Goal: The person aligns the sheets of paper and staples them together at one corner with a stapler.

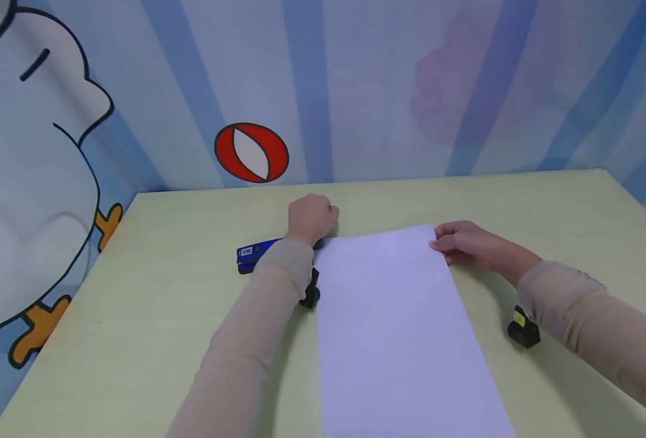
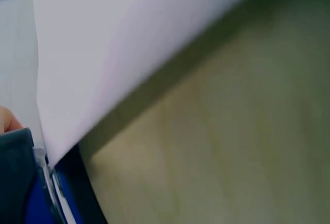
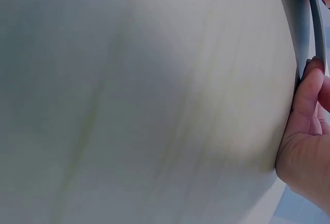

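Observation:
A blue stapler [image 1: 257, 250] lies at the paper's far left corner, partly hidden by my left wrist. My left hand [image 1: 312, 218] grips it near its head, fingers curled; a fingertip [image 2: 7, 120] shows beyond the dark stapler top [image 2: 15, 172] in the left wrist view. There the corner of the white paper [image 2: 77, 80] sits between the stapler's upper arm and base. At the paper's far right corner, my right hand [image 1: 465, 244] pinches the sheet [image 1: 394, 328] between thumb and fingers. The right wrist view shows this thumb [image 3: 308, 98] against the raised edge.
The pale yellow-green table [image 1: 137, 316] has its far edge against a blue striped wall [image 1: 356, 91] with a red and white ball picture [image 1: 252, 152]. A white cartoon figure [image 1: 27, 201] covers the left wall. Small black wrist devices [image 1: 523, 328] hang below both sleeves.

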Demonstrator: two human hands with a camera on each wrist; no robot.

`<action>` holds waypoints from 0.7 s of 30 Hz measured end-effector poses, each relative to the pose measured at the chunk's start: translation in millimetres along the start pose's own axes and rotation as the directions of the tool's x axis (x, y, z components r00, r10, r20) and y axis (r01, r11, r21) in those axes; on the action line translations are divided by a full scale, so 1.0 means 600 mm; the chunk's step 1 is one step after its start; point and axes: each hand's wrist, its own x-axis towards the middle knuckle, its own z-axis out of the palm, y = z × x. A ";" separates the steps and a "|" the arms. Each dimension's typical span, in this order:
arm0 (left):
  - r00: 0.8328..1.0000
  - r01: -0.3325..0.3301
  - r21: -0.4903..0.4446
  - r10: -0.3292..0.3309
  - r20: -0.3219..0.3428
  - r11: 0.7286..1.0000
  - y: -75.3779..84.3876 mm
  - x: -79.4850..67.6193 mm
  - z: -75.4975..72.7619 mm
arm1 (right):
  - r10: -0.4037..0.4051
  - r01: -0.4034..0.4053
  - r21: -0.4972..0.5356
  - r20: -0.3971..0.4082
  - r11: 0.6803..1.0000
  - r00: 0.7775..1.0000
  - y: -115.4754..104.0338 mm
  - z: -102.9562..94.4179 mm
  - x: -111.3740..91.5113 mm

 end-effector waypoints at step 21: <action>1.000 -0.011 -0.228 0.010 -0.003 0.973 -0.005 -0.008 -0.009 | 0.003 -0.003 0.003 -0.003 1.000 1.000 0.015 0.001 -0.007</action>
